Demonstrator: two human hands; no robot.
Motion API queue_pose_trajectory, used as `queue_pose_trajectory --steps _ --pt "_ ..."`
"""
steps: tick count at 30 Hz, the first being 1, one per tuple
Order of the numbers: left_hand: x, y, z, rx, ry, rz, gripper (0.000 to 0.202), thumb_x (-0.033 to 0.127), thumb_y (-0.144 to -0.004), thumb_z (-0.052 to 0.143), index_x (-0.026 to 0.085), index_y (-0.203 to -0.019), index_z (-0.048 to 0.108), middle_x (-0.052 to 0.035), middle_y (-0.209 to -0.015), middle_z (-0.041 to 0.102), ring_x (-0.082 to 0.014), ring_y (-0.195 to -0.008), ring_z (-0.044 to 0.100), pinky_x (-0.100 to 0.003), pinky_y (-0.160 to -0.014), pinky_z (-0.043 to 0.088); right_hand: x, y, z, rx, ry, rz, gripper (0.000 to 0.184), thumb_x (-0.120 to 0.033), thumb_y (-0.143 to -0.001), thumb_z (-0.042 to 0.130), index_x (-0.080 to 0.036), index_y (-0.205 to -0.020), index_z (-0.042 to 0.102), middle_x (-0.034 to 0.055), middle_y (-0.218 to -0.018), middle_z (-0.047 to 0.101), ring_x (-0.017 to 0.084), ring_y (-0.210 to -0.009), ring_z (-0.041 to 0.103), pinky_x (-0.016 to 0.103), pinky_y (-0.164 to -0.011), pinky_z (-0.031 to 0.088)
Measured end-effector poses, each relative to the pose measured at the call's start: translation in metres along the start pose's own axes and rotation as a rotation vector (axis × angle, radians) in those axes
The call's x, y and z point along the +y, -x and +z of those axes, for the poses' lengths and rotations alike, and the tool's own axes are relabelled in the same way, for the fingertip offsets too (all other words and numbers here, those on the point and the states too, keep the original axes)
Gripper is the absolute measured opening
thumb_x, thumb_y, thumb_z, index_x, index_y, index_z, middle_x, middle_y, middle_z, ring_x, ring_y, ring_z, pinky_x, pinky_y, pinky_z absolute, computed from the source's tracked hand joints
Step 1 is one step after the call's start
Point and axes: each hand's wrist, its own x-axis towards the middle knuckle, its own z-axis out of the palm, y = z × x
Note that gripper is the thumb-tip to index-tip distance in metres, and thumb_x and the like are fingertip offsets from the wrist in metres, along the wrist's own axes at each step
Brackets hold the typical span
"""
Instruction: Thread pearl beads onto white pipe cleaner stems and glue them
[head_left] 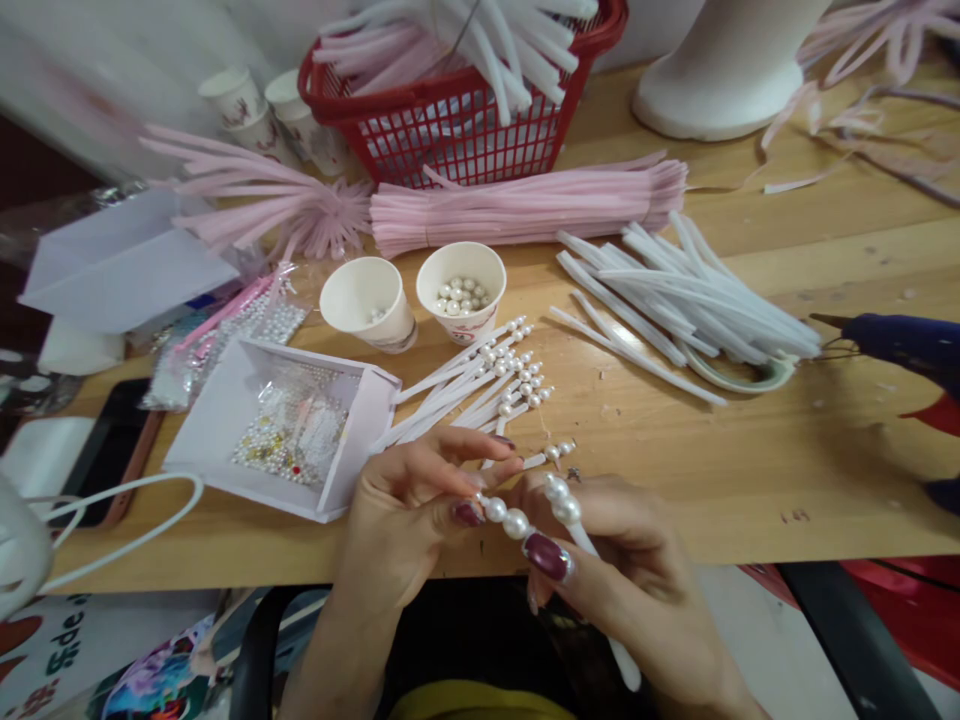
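My left hand (416,510) pinches a white pearl bead (496,509) between thumb and fingers near the table's front edge. My right hand (622,570) grips a white pipe cleaner (600,570) with two pearls (564,500) threaded at its tip, its tail running down past my wrist. Both hands meet over the edge of the wooden table (750,470). Just beyond lies a fan of finished pearl-tipped stems (480,385). A paper cup of pearls (461,290) and a nearly empty cup (367,300) stand behind them.
An open box of mixed beads (289,425) lies left. Pink pipe cleaner bundles (525,205), loose white pipe cleaners (675,290), a red basket (457,110) and a white stand (720,70) sit behind. A blue glue gun (900,345) rests at right, a phone (112,450) at left.
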Motion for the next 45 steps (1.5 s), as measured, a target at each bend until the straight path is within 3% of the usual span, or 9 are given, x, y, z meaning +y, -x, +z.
queue_pose_trajectory --steps 4,9,13,18,24,31,37,45 --pt "0.004 0.000 -0.003 -0.006 -0.090 0.023 0.012 0.021 -0.081 0.088 0.032 -0.085 0.085 0.0039 -0.101 0.084 -0.0160 -0.099 0.080 -0.033 -0.094 0.067 0.002 0.003 -0.004 -0.029 0.014 0.032 0.032 -0.024 -0.099 0.068 -0.020 -0.067 0.067 -0.0038 -0.062 0.059 0.009 -0.058 0.051 0.020 -0.053 0.040" --pt "0.009 0.001 -0.012 -0.044 -0.175 0.036 0.013 0.022 -0.082 0.088 0.033 -0.088 0.085 0.0032 -0.102 0.084 -0.0170 -0.099 0.080 -0.029 -0.092 0.066 -0.002 0.005 -0.011 -0.129 0.056 0.159 0.032 -0.031 -0.104 0.062 -0.021 -0.075 0.073 -0.0016 -0.069 0.060 0.011 -0.060 0.051 0.022 -0.052 0.040" --pt "0.008 0.002 -0.014 -0.023 -0.282 0.111 0.017 0.022 -0.082 0.088 0.032 -0.095 0.085 0.0007 -0.107 0.084 -0.0186 -0.104 0.079 -0.033 -0.099 0.064 -0.005 0.006 -0.016 -0.136 0.112 0.234 0.029 -0.035 -0.105 0.060 -0.022 -0.086 0.077 -0.0044 -0.066 0.055 0.009 -0.055 0.048 0.021 -0.050 0.037" --pt "0.004 0.005 -0.008 0.050 -0.426 0.234 0.025 0.015 -0.081 0.087 0.028 -0.103 0.085 -0.0038 -0.107 0.083 -0.0198 -0.105 0.078 -0.029 -0.093 0.066 -0.003 0.005 -0.015 -0.028 0.233 0.171 0.030 -0.031 -0.104 0.062 -0.021 -0.079 0.075 -0.0052 -0.063 0.056 0.009 -0.053 0.043 0.022 -0.046 0.030" --pt "0.003 0.010 -0.008 0.066 -0.475 0.233 0.031 0.014 -0.083 0.085 0.030 -0.109 0.083 -0.0043 -0.114 0.082 -0.0200 -0.110 0.077 -0.027 -0.091 0.066 0.001 0.002 -0.014 -0.006 0.271 0.169 0.030 -0.029 -0.104 0.059 -0.022 -0.083 0.079 -0.0036 -0.069 0.066 0.009 -0.056 0.048 0.022 -0.049 0.034" --pt "0.001 0.012 -0.007 0.073 -0.462 0.219 0.033 0.013 -0.082 0.086 0.031 -0.109 0.083 -0.0035 -0.113 0.082 -0.0198 -0.110 0.077 -0.028 -0.093 0.066 0.002 0.002 -0.014 0.024 0.255 0.151 0.030 -0.028 -0.104 0.060 -0.022 -0.080 0.077 -0.0054 -0.060 0.053 0.010 -0.051 0.040 0.024 -0.049 0.034" --pt "0.001 0.015 -0.005 0.107 -0.449 0.198 0.033 0.011 -0.080 0.087 0.029 -0.108 0.084 -0.0065 -0.112 0.083 -0.0237 -0.108 0.078 -0.031 -0.086 0.069 0.001 0.002 -0.013 0.015 0.233 0.157 0.027 -0.030 -0.103 0.062 -0.024 -0.084 0.081 -0.0036 -0.067 0.063 0.010 -0.056 0.047 0.023 -0.049 0.034" --pt "-0.001 0.014 -0.006 0.075 -0.375 0.174 0.033 0.009 -0.082 0.084 0.027 -0.109 0.083 -0.0039 -0.114 0.083 -0.0192 -0.113 0.076 -0.026 -0.099 0.062 -0.002 0.001 -0.014 0.007 0.247 0.144 0.029 -0.028 -0.104 0.060 -0.023 -0.084 0.081 -0.0035 -0.067 0.065 0.010 -0.057 0.048 0.023 -0.053 0.036"
